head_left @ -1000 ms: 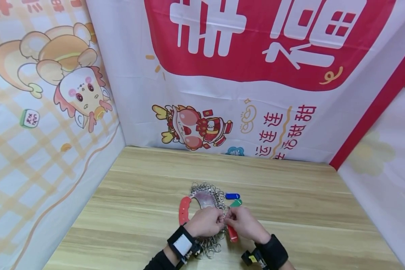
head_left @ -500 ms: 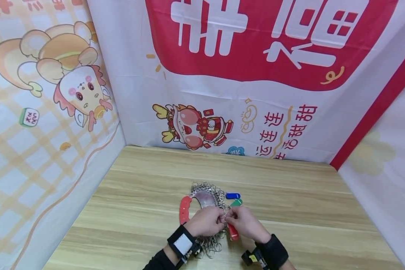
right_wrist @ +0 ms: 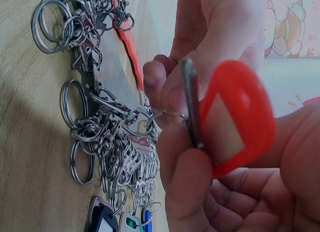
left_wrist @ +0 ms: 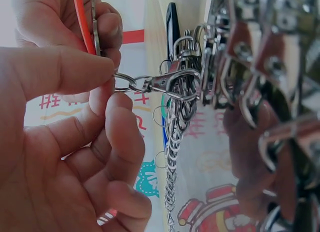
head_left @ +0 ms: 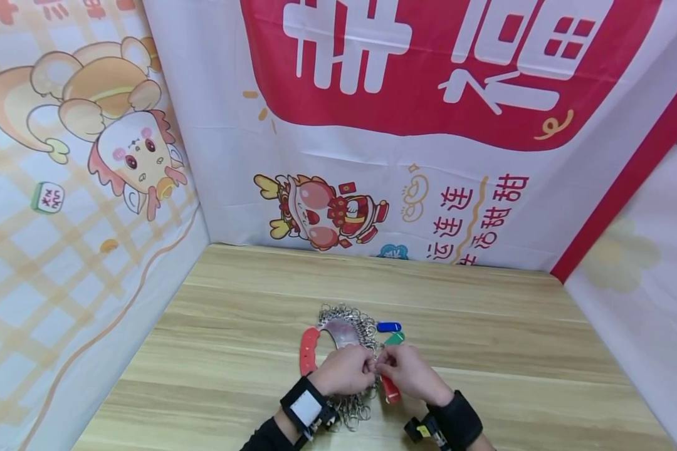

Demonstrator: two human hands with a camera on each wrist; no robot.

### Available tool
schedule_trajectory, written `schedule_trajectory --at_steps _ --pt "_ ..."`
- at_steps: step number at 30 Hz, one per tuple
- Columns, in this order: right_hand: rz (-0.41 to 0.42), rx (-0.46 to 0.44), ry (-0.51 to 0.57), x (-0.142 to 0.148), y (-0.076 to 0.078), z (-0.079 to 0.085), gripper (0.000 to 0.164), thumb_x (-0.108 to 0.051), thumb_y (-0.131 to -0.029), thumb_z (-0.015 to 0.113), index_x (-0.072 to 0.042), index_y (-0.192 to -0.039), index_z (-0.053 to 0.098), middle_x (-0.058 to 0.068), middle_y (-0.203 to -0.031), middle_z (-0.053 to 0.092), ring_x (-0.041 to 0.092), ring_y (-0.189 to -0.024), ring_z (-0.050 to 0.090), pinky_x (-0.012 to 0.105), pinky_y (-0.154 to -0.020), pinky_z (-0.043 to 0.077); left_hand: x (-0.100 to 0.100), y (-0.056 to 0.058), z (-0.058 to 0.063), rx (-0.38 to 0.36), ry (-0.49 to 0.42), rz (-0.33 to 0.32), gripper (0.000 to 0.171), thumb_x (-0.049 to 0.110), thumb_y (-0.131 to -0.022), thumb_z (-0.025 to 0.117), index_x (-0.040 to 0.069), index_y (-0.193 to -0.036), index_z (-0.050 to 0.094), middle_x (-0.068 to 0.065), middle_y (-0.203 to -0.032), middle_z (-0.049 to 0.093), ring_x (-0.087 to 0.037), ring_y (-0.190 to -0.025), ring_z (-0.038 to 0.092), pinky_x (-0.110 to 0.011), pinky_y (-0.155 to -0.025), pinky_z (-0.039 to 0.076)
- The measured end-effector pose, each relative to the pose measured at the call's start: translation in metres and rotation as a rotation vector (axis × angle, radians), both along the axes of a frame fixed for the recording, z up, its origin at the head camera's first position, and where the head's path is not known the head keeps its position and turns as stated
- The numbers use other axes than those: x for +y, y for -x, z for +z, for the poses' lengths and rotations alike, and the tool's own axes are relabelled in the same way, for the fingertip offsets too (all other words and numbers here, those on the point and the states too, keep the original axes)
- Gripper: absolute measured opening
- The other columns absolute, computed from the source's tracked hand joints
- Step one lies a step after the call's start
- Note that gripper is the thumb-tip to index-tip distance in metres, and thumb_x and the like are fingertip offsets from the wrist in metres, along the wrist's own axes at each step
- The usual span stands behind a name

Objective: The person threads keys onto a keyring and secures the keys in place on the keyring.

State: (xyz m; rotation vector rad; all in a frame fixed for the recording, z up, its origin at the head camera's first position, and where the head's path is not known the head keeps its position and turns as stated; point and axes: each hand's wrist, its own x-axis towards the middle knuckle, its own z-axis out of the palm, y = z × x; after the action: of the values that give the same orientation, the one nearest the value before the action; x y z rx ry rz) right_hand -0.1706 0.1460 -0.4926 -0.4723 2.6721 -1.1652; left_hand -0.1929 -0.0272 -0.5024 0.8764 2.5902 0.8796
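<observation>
Many swivel clasps with split rings hang round a curved metal plate (head_left: 341,330) that has a red curved handle (head_left: 308,351). Just in front of the plate's right side, the hands meet fingertip to fingertip. My left hand (head_left: 346,371) pinches a small split ring between thumb and finger; in the left wrist view it joins a silver swivel clasp (left_wrist: 160,83) on the bunch. My right hand (head_left: 412,374) holds a red elongated piece (right_wrist: 257,117) with a flat silver strip beside it, right at that ring. Fingers partly hide where the ring and red piece meet.
A blue piece (head_left: 388,327) and a green piece (head_left: 395,339) lie on the wooden table (head_left: 485,326) right of the bunch. A black piece (right_wrist: 100,222) with a silver edge lies near them. Printed cloth walls (head_left: 225,125) stand behind and at the sides.
</observation>
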Motion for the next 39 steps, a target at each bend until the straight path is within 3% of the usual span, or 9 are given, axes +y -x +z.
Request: schedule_trajectory --at_steps 6,15,22,26,39 --pt "-0.026 -0.012 0.027 0.0007 0.0005 0.0001 0.006 -0.005 -0.088 0.062 -0.006 -0.082 0.063 -0.004 -0.068 0.058 0.009 -0.054 0.053 0.023 -0.048 0.044 -0.001 0.0007 0.0019 0.036 -0.003 -0.033 0.018 0.018 -0.081 0.068 0.023 -0.07 0.055 0.014 -0.064 0.051 -0.002 -0.057 0.047 -0.021 -0.051 0.039" --pt "-0.029 0.006 -0.006 -0.0014 0.0003 -0.0011 0.006 -0.005 -0.087 0.063 -0.008 -0.081 0.063 -0.005 -0.069 0.056 0.007 -0.055 0.051 0.022 -0.047 0.043 -0.001 -0.0027 0.0068 0.059 0.028 -0.003 0.02 0.019 -0.083 0.067 0.023 -0.069 0.055 0.014 -0.062 0.05 -0.002 -0.057 0.047 -0.022 -0.053 0.038" --pt "-0.014 0.004 -0.005 -0.003 -0.0002 0.0 0.006 -0.006 -0.088 0.062 -0.007 -0.082 0.063 -0.005 -0.069 0.057 0.007 -0.055 0.051 0.023 -0.048 0.043 -0.0015 -0.0013 0.0047 0.067 0.017 0.002 0.021 0.021 -0.084 0.067 0.023 -0.068 0.054 0.013 -0.059 0.048 -0.002 -0.054 0.045 -0.021 -0.049 0.036" --pt "-0.034 0.012 0.01 -0.0032 -0.0003 0.0001 0.006 -0.005 -0.087 0.062 -0.006 -0.082 0.064 -0.004 -0.069 0.057 0.007 -0.054 0.051 0.022 -0.048 0.043 -0.0026 -0.0005 0.0044 0.053 -0.002 -0.033 0.018 0.019 -0.084 0.067 0.023 -0.07 0.056 0.014 -0.061 0.05 -0.002 -0.055 0.046 -0.02 -0.05 0.037" --pt "-0.017 -0.002 0.006 -0.0024 -0.0006 -0.0007 0.005 -0.005 -0.088 0.062 -0.007 -0.083 0.062 -0.004 -0.071 0.058 0.008 -0.057 0.053 0.023 -0.049 0.044 -0.0013 0.0007 -0.0001 0.076 0.034 -0.057 0.02 0.019 -0.085 0.067 0.022 -0.07 0.053 0.013 -0.06 0.048 -0.002 -0.055 0.045 -0.021 -0.05 0.036"
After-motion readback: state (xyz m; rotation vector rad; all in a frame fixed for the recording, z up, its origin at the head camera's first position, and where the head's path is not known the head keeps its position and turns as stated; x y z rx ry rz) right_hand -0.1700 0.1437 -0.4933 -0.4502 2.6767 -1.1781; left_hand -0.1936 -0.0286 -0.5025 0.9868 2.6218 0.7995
